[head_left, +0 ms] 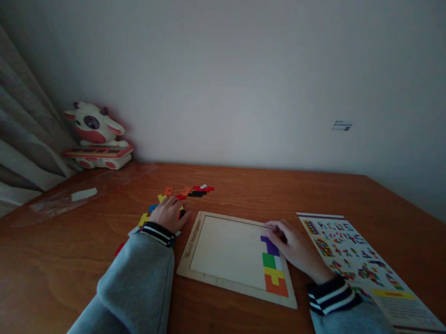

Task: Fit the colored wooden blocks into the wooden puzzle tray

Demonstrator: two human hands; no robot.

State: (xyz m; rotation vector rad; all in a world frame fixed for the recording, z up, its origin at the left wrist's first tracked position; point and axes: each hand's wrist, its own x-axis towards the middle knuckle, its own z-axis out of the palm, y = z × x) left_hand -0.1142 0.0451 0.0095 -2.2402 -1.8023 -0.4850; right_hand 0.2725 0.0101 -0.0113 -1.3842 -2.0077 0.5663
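Observation:
A shallow wooden puzzle board (222, 284) lies on the table, its wide bare middle framed by a raised rim. Along its right side sit block-shaped puzzle pieces: a purple piece (272, 246), a green piece (268, 261), a white piece (278, 263), a yellow piece (274, 276) and an orange piece (277, 287). My right hand (288, 242) rests over the board's upper right corner, fingers bent and thumb apart beside the purple piece. Left of the board, my left hand (168, 214) reaches over loose coloured pieces (144, 218), fingers spread and partly hiding them.
Red, orange and black pieces (198, 192) lie beyond my left hand. A printed pattern sheet (369, 263) is at the right. A cow-shaped toy keyboard (98, 138) stands at the back left near a curtain (15, 137). A pale wall (232, 86) rises behind the table.

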